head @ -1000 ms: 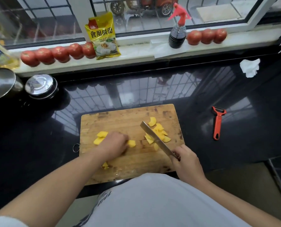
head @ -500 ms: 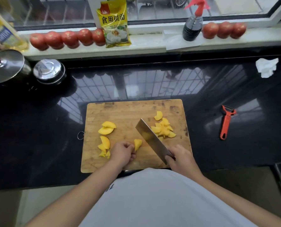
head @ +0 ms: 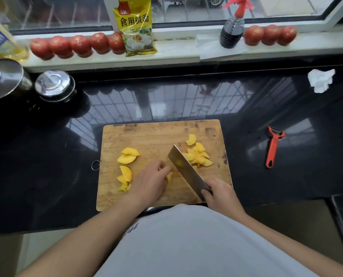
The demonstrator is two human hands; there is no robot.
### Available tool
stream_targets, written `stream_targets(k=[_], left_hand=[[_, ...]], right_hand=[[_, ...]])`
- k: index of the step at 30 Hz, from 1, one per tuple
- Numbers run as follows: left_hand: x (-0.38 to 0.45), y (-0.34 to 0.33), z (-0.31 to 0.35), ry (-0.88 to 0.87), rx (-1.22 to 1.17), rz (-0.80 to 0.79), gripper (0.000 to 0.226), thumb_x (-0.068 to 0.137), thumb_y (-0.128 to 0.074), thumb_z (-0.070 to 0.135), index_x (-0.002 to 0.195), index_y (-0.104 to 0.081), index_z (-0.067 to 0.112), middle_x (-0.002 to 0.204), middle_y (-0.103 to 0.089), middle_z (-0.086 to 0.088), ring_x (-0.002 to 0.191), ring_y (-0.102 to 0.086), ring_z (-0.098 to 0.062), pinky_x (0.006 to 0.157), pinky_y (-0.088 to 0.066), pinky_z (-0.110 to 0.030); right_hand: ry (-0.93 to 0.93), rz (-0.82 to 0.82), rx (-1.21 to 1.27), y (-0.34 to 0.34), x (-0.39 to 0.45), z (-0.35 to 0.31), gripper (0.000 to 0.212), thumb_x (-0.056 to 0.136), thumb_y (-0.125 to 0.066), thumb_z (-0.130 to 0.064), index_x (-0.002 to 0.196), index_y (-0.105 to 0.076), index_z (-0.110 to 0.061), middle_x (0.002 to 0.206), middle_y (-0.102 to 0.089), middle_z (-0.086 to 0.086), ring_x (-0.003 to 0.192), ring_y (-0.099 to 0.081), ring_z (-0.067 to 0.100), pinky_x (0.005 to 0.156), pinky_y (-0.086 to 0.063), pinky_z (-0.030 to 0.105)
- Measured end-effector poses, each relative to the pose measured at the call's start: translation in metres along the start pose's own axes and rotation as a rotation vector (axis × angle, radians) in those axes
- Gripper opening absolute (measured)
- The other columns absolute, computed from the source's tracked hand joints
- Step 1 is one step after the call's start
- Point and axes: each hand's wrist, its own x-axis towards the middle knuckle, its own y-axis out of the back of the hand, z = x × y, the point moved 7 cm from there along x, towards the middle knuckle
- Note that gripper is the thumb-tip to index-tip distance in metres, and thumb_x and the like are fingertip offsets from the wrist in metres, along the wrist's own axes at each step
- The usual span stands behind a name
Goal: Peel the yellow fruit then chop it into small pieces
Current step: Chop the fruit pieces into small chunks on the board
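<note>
On the wooden cutting board point(head: 146, 134) at the centre of the black countertop point(head: 46, 176), the yellow fruit lies in cut pieces. A heap of small pieces point(head: 197, 154) sits toward the board's 2 o'clock corner, and larger slices point(head: 127, 156) lie at its 9 o'clock side, with a few more wedges point(head: 124, 177) just below them toward 8 o'clock. The left hand point(head: 150, 180) rests near the board's middle, its fingers curled over one fruit piece point(head: 169, 176) that shows at the fingertips. The right hand point(head: 221, 193), at the board's 5 o'clock corner, has its fingers wrapped round the handle of a cleaver point(head: 186, 170). The broad blade slants up toward 11 o'clock, its flat face tilted to the camera, standing between the held piece and the heap; whether its edge touches the board cannot be told.

At 3 o'clock from the board, well apart, an orange peeler point(head: 272, 147) lies on the counter. A crumpled white tissue point(head: 320, 79) sits toward 2 o'clock. Two pots with metal lids point(head: 52, 84) stand at 10 o'clock. Along the windowsill point(head: 186, 52) at 12 o'clock are rows of tomatoes point(head: 78, 45), a yellow packet point(head: 136, 27) and a dark spray bottle point(head: 232, 31).
</note>
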Motion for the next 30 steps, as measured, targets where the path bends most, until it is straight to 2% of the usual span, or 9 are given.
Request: stream_targets(k=[2, 6, 8, 10, 14, 18, 23, 27, 30], left_hand=[[0.007, -0.003, 0.000, -0.170, 0.097, 0.008, 0.047, 0.083, -0.071, 0.010, 0.126, -0.068, 0.025, 0.108, -0.056, -0.004, 0.094, -0.056, -0.025, 0.067, -0.044, -0.034], [0.018, 0.001, 0.000, -0.255, 0.308, -0.011, 0.018, 0.085, -0.074, 0.018, 0.101, -0.067, 0.018, 0.087, -0.060, -0.006, 0.081, -0.063, -0.030, 0.063, -0.041, -0.037], [0.023, 0.006, 0.001, -0.049, 0.238, -0.134, 0.016, 0.101, -0.059, 0.031, 0.106, -0.059, 0.015, 0.100, -0.067, -0.010, 0.096, -0.065, -0.035, 0.070, -0.042, -0.039], [0.021, 0.005, -0.009, 0.314, 0.019, -0.239, 0.032, 0.106, -0.048, 0.045, 0.110, -0.056, 0.013, 0.105, -0.070, -0.010, 0.102, -0.066, -0.033, 0.078, -0.047, -0.038], [-0.004, -0.023, -0.009, 0.821, -0.820, -0.344, 0.047, 0.111, -0.036, 0.041, 0.103, -0.062, 0.003, 0.079, -0.079, -0.013, 0.072, -0.076, -0.028, 0.073, -0.065, -0.040], [-0.022, -0.036, 0.004, 0.831, -0.945, -0.388, 0.035, 0.110, -0.048, 0.029, 0.101, -0.069, 0.002, 0.082, -0.080, -0.010, 0.076, -0.077, -0.027, 0.069, -0.065, -0.035], [-0.020, -0.045, 0.012, 0.891, -1.113, -0.286, 0.039, 0.111, -0.043, 0.034, 0.099, -0.064, 0.003, 0.084, -0.079, -0.015, 0.068, -0.075, -0.027, 0.051, -0.055, -0.030], [-0.021, -0.044, 0.017, 0.891, -1.140, -0.217, 0.036, 0.104, -0.036, 0.026, 0.097, -0.065, 0.007, 0.078, -0.075, -0.019, 0.055, -0.069, -0.028, 0.047, -0.049, -0.027], [-0.019, -0.048, 0.014, 0.934, -1.155, -0.218, 0.040, 0.097, -0.038, 0.025, 0.095, -0.069, 0.001, 0.077, -0.074, -0.021, 0.054, -0.066, -0.029, 0.046, -0.047, -0.027]], right_hand=[[-0.017, 0.014, 0.005, 0.002, -0.001, 0.001, 0.030, 0.101, -0.060, -0.019, 0.129, -0.065, -0.028, 0.110, -0.059, -0.013, 0.097, -0.053, 0.006, 0.071, -0.039, 0.011], [-0.031, 0.046, 0.011, 0.005, -0.003, 0.001, 0.025, 0.101, -0.061, -0.019, 0.123, -0.067, -0.027, 0.107, -0.060, -0.014, 0.094, -0.053, 0.004, 0.072, -0.042, 0.015], [-0.034, 0.052, 0.008, 0.006, -0.003, 0.002, 0.025, 0.101, -0.061, -0.019, 0.123, -0.067, -0.027, 0.107, -0.060, -0.013, 0.092, -0.052, 0.004, 0.071, -0.042, 0.015], [-0.025, 0.053, 0.011, 0.006, -0.003, 0.004, 0.026, 0.101, -0.061, -0.019, 0.125, -0.067, -0.026, 0.107, -0.060, -0.013, 0.090, -0.052, 0.002, 0.070, -0.040, 0.012], [-0.020, 0.033, 0.007, 0.005, -0.003, 0.004, 0.026, 0.101, -0.060, -0.019, 0.126, -0.066, -0.025, 0.107, -0.058, -0.013, 0.094, -0.052, 0.005, 0.071, -0.041, 0.012], [0.028, 0.045, -0.057, 0.009, -0.003, -0.005, 0.014, 0.100, -0.059, -0.021, 0.110, -0.068, -0.025, 0.101, -0.063, -0.011, 0.089, -0.056, 0.007, 0.076, -0.053, 0.025], [0.309, 0.108, -0.349, 0.010, -0.009, -0.029, 0.008, 0.098, -0.052, -0.020, 0.101, -0.058, -0.023, 0.083, -0.060, -0.003, 0.066, -0.057, 0.025, 0.056, -0.050, 0.041], [0.511, 0.114, -0.533, 0.008, -0.016, -0.050, 0.026, 0.073, -0.079, -0.014, 0.082, -0.055, -0.019, 0.062, -0.038, -0.007, 0.045, -0.030, 0.016, 0.038, -0.018, 0.026], [0.574, 0.107, -0.590, 0.003, -0.016, -0.055, 0.037, 0.066, -0.087, -0.024, 0.082, -0.054, -0.021, 0.062, -0.048, -0.007, 0.045, -0.031, 0.012, 0.042, -0.021, 0.026]])
